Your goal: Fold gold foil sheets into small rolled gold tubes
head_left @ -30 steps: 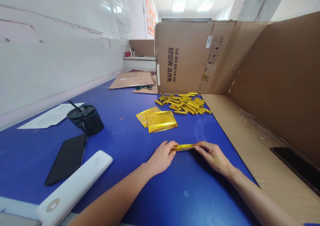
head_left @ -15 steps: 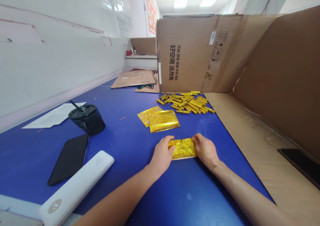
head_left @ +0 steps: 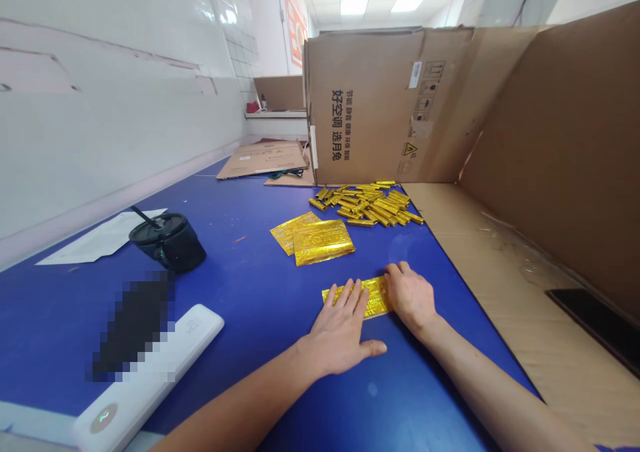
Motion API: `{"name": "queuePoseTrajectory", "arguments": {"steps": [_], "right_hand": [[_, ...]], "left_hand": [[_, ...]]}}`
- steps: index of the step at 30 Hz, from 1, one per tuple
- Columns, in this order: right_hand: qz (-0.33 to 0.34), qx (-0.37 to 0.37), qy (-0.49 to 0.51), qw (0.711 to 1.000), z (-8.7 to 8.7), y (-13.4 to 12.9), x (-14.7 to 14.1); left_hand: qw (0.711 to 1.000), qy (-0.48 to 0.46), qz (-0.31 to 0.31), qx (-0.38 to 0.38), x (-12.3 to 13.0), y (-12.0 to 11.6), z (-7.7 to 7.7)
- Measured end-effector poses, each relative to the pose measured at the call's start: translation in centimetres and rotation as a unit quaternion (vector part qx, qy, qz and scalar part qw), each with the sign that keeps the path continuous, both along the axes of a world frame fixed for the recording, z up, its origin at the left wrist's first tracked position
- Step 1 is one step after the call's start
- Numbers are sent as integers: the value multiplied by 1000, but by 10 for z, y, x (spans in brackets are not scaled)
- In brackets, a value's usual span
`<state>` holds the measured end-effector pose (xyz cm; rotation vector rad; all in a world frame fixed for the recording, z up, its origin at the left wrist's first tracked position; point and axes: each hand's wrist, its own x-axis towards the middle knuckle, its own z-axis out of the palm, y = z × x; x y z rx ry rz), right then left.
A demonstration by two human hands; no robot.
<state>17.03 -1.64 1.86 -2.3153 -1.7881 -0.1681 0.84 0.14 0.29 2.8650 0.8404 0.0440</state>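
Observation:
A folded strip of shiny gold foil point(head_left: 376, 297) lies on the blue table in front of me, with a pale edge along its near side. My left hand point(head_left: 343, 329) rests flat across its left part, fingers spread and thumb out to the right. At the strip's right end, the curled fingers of my right hand point(head_left: 410, 297) grip the foil; their tips are partly hidden. Just beyond lie flat gold foil sheets point(head_left: 324, 242), two visible and overlapping. Farther back is a pile of small rolled gold tubes point(head_left: 375, 205).
To the left are a black lidded mug point(head_left: 173, 242) with a straw, white paper point(head_left: 95, 242), a blurred-out dark object point(head_left: 133, 325) and a long white device point(head_left: 155, 372). A large cardboard box point(head_left: 380, 119) stands behind; cardboard point(head_left: 475, 272) borders the table's right side.
My left hand has let go of the strip's left end and now lies flat on top of it. The foil is pressed flatter on the table. My right hand stays at the right end.

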Motion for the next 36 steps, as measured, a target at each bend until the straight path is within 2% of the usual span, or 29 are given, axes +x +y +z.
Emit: {"name": "queuePoseTrajectory", "arguments": {"steps": [2,3,6,9,12,18,22,25,27,29,31,34,36], "right_hand": [[38,4,3,999,4,-6,-9],[78,-1,10,997,6,-10,-16],[275,-51,108,954,3,-23,-38],[311,-91,137,936,-3,-32,-45],[300,-100,127,940,-10,-34,-31],[227,-105,35,968,-18,-32,2],[211,-107,10,972,-18,-32,5],[213,-109,-1,971,-18,-31,3],[217,-112,-12,970,-18,-30,3],[231,-120,-27,965,-20,-30,4],[243,-121,-40,962,-20,-31,3],[231,-122,-47,964,-19,-32,2],[223,-137,-40,964,-17,-32,1]], "left_hand": [[1000,-2,-3,1,1,0,1],[1000,-3,-5,6,1,0,1],[1000,9,-13,19,4,-1,-2],[1000,21,-12,14,5,-1,-4],[1000,14,-15,2,4,-1,-2],[1000,-14,9,-20,1,-2,2],[1000,-10,11,-26,-4,-2,2],[999,19,15,-48,-3,-4,13],[997,29,6,-69,6,-7,25],[998,1,-17,-63,21,-11,35],[997,-32,-38,-62,38,-15,40],[995,-39,-24,-87,54,-17,33],[995,-42,-19,-90,52,-17,24]]}}
